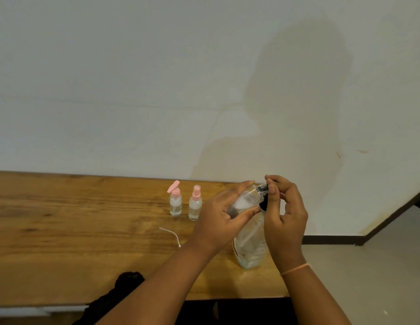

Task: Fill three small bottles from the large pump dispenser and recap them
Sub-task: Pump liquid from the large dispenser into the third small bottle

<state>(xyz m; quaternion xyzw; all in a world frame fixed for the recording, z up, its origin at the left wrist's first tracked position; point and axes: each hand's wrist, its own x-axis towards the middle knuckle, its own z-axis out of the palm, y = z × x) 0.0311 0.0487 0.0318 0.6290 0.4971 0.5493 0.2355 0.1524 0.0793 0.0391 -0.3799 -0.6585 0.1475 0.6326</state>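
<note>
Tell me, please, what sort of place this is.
Probably a plain room, home or office: a wooden table against a bare white wall, with dark skirting and a pale floor.

Plain indoor room, kind unclear, wooden table (63, 219) against bare white wall (134, 78), dark skirting (333, 240), pale floor (380, 277)

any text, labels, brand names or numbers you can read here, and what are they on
No text here can be read.
large pump dispenser: dark red print low on its side, too blurred to read.
flip-cap bottle and spray bottle: no print visible.
held bottle, gripped by the left hand: blurred, no print visible.
</note>
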